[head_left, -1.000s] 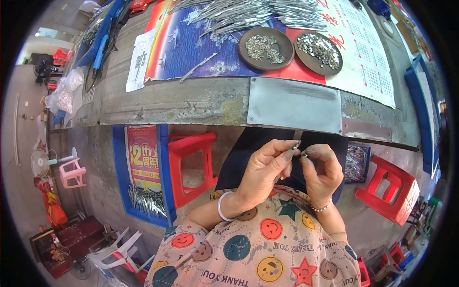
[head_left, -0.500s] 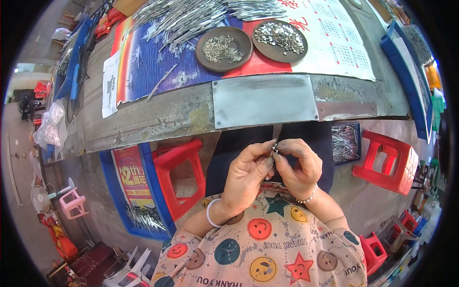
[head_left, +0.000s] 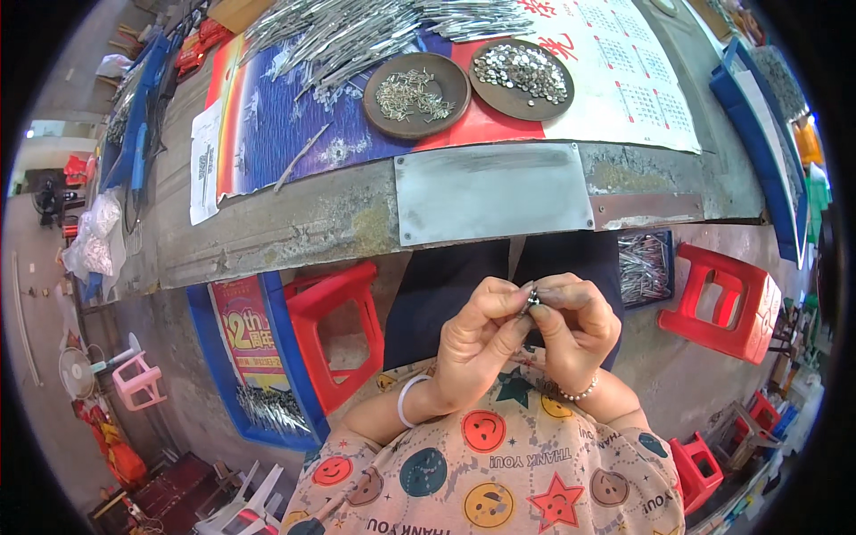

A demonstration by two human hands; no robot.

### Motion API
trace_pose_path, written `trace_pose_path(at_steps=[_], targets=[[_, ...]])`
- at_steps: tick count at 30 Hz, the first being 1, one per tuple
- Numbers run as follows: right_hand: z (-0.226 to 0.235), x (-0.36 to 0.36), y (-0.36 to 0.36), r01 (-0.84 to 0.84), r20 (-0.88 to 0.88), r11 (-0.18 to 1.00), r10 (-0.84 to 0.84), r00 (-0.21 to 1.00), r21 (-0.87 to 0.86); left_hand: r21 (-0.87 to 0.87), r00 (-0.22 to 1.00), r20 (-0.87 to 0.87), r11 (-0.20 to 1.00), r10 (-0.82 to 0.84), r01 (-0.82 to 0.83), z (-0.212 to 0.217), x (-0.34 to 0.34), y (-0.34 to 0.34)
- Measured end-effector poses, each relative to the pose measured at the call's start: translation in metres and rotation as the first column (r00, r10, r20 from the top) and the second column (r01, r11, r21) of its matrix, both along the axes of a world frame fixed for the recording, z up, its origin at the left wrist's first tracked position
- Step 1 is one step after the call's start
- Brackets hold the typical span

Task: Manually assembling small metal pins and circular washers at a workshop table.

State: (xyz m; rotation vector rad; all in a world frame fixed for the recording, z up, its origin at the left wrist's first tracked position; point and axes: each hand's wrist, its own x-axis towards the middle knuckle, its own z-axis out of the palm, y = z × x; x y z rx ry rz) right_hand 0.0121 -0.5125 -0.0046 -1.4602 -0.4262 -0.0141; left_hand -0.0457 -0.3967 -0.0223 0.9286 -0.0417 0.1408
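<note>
Over my lap, both hands meet fingertip to fingertip around a small shiny metal piece (head_left: 533, 298), mostly covered by fingers, so its kind is unclear. My left hand (head_left: 474, 332), with a pale bangle at the wrist, pinches it from one side. My right hand (head_left: 581, 326), wearing a beaded bracelet, pinches it from the other with darkened fingertips. Beyond them on the bench, a brown dish (head_left: 401, 130) holds many small metal pins (head_left: 406, 96). Beside it, a second brown dish (head_left: 505, 100) holds small round silvery pieces (head_left: 532, 73).
A metal plate (head_left: 493, 193) is fixed along the bench edge (head_left: 294, 236). Slender metal pieces (head_left: 343, 45) are heaped at the back. A loose strip (head_left: 301, 159) lies on the printed sheet. Red stools (head_left: 337, 334) and blue trays (head_left: 308, 392) stand below, left and right.
Both hands have shifted slightly to the right and toward me, still pinching the small metal piece together. The dishes and heap stay where they were.
</note>
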Motion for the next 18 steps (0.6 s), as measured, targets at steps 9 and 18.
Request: trace_pose_path(at_steps=[9,18], targets=[[0.000,0.004,-0.002,-0.021,-0.063,0.998,0.017,0.998,-0.061,0.034,0.998,-0.044,0.999,0.035,-0.034,0.000,0.003,-0.003],[-0.006,0.012,0.001,0.051,0.155,0.986,-0.027,0.987,-0.156,0.251,0.992,-0.034,0.962,0.118,-0.106,0.004,0.006,-0.003]])
